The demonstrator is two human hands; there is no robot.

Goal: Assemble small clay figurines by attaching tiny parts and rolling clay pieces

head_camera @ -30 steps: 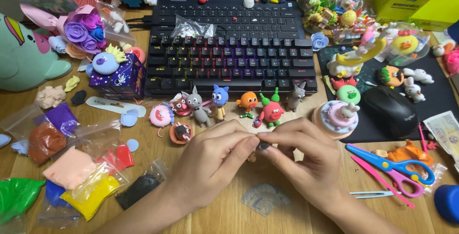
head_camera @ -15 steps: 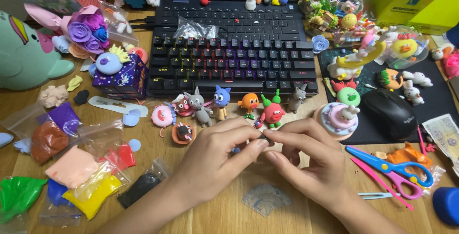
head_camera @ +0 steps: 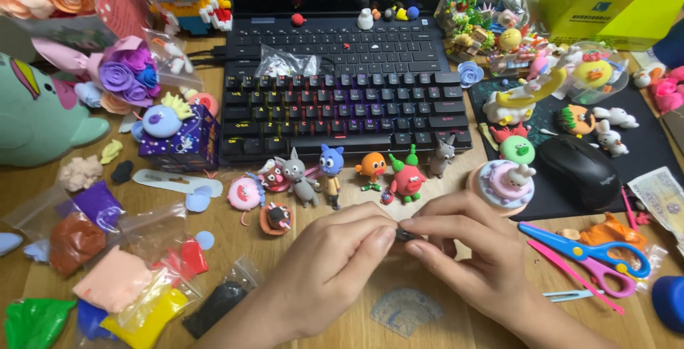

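My left hand [head_camera: 335, 263] and my right hand [head_camera: 474, 256] meet over the wooden desk [head_camera: 299, 324], pinching a small dark piece of clay [head_camera: 404, 235] between their fingertips. Most of the piece is hidden by the fingers. Just beyond the hands stands a row of small clay figures: a grey one [head_camera: 298, 178], a blue-headed one [head_camera: 331, 172], an orange one [head_camera: 371, 169], a red one [head_camera: 407, 178] and another grey one [head_camera: 443, 155]. A clear protractor [head_camera: 406, 311] lies on the desk below the hands.
A black keyboard [head_camera: 342, 110] sits in front of a laptop [head_camera: 335, 42]. Bags of coloured clay [head_camera: 121, 285] lie at the left. Blue and pink scissors [head_camera: 591, 256], a black mouse [head_camera: 578, 171] and a pink cake figure [head_camera: 502, 181] are at the right.
Both hands stay joined at the fingertips on the small dark piece, shifting only slightly as the fingers work it. Nothing else on the desk has moved.
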